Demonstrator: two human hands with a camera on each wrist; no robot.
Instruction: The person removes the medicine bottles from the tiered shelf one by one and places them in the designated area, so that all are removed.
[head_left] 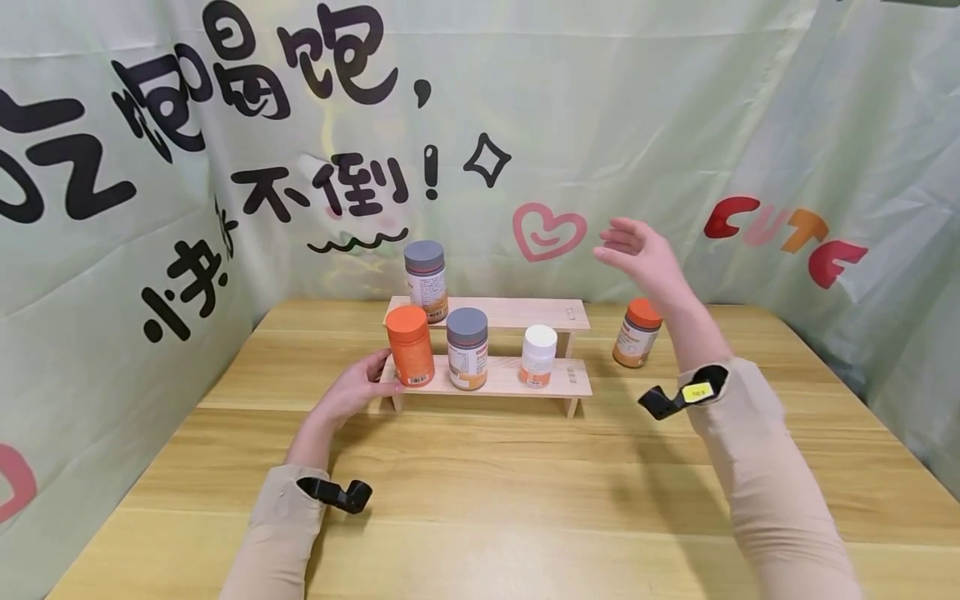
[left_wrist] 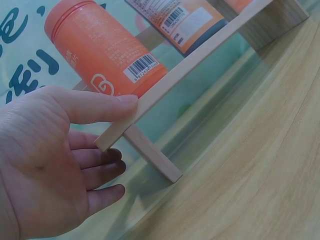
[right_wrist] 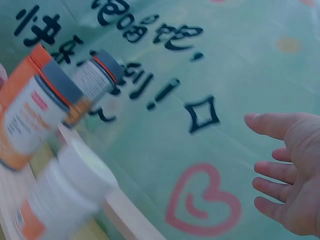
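At the left end of a two-tier wooden rack point(head_left: 510, 385), my left hand point(head_left: 356, 387) grips the lower board. In the left wrist view the thumb of that hand point(left_wrist: 45, 155) presses on the board beside an orange bottle point(left_wrist: 107, 55), with the fingers behind and below. My right hand point(head_left: 639, 254) is raised in the air, holding nothing, its fingers extended. On the lower tier stand the orange bottle, a grey-capped bottle point(head_left: 468, 350) and a small white bottle point(head_left: 537, 358). Another grey-capped bottle point(head_left: 427, 283) stands on the upper tier's left end.
An orange-capped bottle point(head_left: 637, 333) stands on the wooden table point(head_left: 480, 500), right of the rack and below my right forearm. Behind the table hangs a pale green cloth point(head_left: 645, 108) with printed characters and a pink heart.
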